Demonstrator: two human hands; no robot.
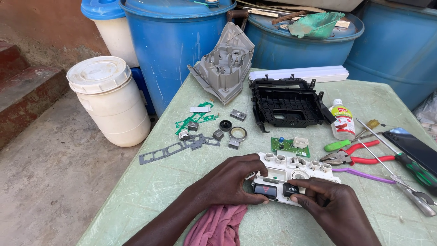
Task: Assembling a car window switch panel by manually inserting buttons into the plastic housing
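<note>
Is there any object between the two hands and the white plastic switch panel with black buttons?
No. Both the left hand and the right hand already touch the white plastic switch panel with black buttons; nothing visible lies between them.

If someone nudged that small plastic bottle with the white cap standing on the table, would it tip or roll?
The bottle stands upright and looks tall for its narrow base, so a nudge would probably tip it. Its round body would likely roll then, perhaps toward the pliers beside it. It seems to be thin plastic, probably light.
</note>
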